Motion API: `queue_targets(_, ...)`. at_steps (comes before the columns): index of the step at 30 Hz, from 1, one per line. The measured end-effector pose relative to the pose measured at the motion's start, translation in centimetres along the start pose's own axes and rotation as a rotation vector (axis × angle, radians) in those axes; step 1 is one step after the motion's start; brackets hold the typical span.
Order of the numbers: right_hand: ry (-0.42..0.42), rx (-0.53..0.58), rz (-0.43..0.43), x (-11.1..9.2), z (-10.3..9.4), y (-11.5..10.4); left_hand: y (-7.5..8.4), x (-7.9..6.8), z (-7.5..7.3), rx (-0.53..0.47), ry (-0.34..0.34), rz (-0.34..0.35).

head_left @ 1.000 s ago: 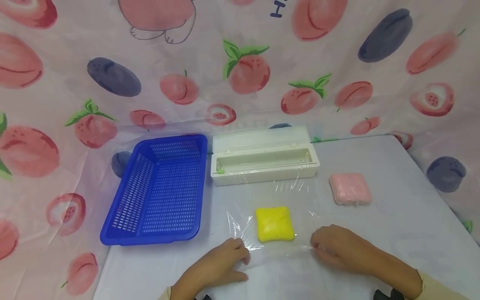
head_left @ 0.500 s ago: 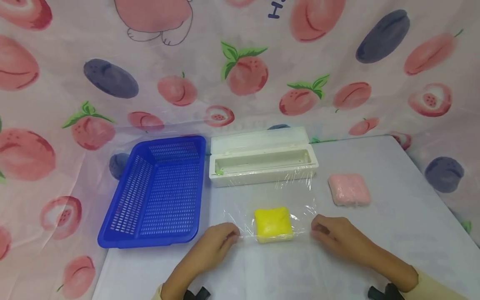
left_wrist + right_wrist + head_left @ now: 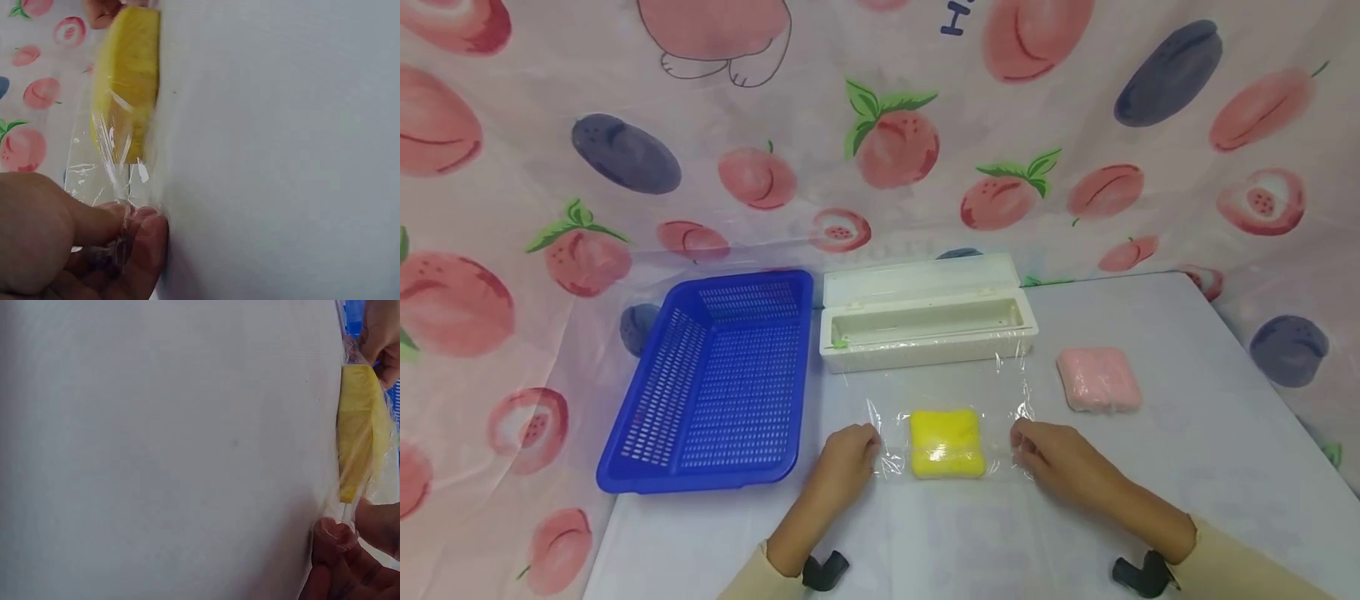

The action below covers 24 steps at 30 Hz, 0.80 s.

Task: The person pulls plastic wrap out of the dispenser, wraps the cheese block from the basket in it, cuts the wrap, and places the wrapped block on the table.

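A yellow pillow-shaped block [image 3: 947,443] lies on the table with clear cling film [image 3: 891,457] drawn over its top. My left hand [image 3: 847,463] pinches the film at the block's left side. On the opposite side my right hand [image 3: 1060,457] pinches it between thumb and fingers. In the left wrist view the film [image 3: 112,147] runs taut and creased from the block [image 3: 134,69] to the left thumb and fingertips. The right wrist view has bunched film between the thumb and fingers [image 3: 328,544], close over the table.
A white cling film dispenser [image 3: 928,354] stands lid-up behind the block, with film stretching forward from it. To the left is a blue perforated basket [image 3: 801,375]. A pink film-wrapped block [image 3: 1099,380] lies at the right. A fruit-print cloth [image 3: 760,108] hangs behind.
The film's near edge has come up and over the yellow block. My left hand went from loose fingers to pinching the film, and both hands moved forward.
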State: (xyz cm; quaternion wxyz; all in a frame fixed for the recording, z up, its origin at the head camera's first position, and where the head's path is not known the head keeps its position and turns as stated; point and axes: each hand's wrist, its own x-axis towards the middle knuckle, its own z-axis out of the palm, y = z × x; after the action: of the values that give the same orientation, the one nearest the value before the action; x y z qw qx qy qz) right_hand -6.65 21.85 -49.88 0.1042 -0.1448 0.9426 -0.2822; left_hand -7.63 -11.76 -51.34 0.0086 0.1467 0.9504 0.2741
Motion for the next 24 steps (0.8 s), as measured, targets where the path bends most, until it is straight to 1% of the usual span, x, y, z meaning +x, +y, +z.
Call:
queue_targets(1,0.010,-0.019,-0.001,0.0,-0.1,-0.1,0.1,-0.1,0.0,0.039,0.024,0.022)
queue_targets(3,0.035,-0.064,-0.001,-0.2,-0.4,-0.4,0.5,-0.7,-0.2,0.143,0.098,0.078)
queue_targets(4,0.057,-0.102,-0.007,-0.3,-0.5,-0.6,0.9,-1.0,-0.4,0.201,0.135,0.122)
queue_targets(6,0.109,-0.212,-0.078,-0.6,-0.9,-1.0,1.8,-2.0,-0.7,0.322,0.182,0.234)
queue_targets(7,0.126,-0.285,-0.134,-0.7,-1.0,-1.3,2.4,-2.4,-0.7,0.389,0.178,0.299)
queue_targets(8,0.134,-0.367,-0.202,-0.9,-1.2,-1.6,3.0,-2.7,-0.6,0.445,0.149,0.363)
queue_targets(9,0.143,-0.450,-0.278,-1.0,-1.2,-1.9,3.6,-3.0,-0.4,0.490,0.100,0.419)
queue_targets(10,0.143,-0.522,-0.362,-1.1,-1.1,-2.2,4.1,-3.2,-0.1,0.520,0.038,0.455)
queue_targets(11,0.124,-0.575,-0.434,-1.2,-1.0,-2.4,4.6,-3.3,0.2,0.546,-0.031,0.469)
queue_targets(12,0.096,-0.614,-0.499,-1.3,-0.7,-2.6,5.0,-3.3,0.6,0.573,-0.094,0.464)
queue_targets(13,0.064,-0.638,-0.546,-1.3,-0.4,-2.6,5.2,-3.3,1.0,0.594,-0.149,0.449)
queue_targets(15,-0.013,-0.643,-0.580,-1.3,0.2,-2.6,5.4,-3.1,1.7,0.616,-0.224,0.399)
queue_targets(16,-0.048,-0.636,-0.573,-1.3,0.4,-2.6,5.3,-3.0,1.9,0.626,-0.247,0.384)
queue_targets(18,-0.098,-0.623,-0.554,-1.3,0.8,-2.4,5.3,-2.9,2.1,0.628,-0.275,0.369)
queue_targets(19,-0.120,-0.620,-0.543,-1.2,0.9,-2.2,5.3,-2.9,2.1,0.622,-0.279,0.367)
queue_targets(21,-0.146,-0.603,-0.526,-1.2,0.8,-2.2,5.4,-2.9,1.8,0.594,-0.293,0.348)
queue_targets(24,-0.167,-0.565,-0.491,-1.0,0.3,-2.3,5.5,-2.7,0.9,0.544,-0.272,0.306)
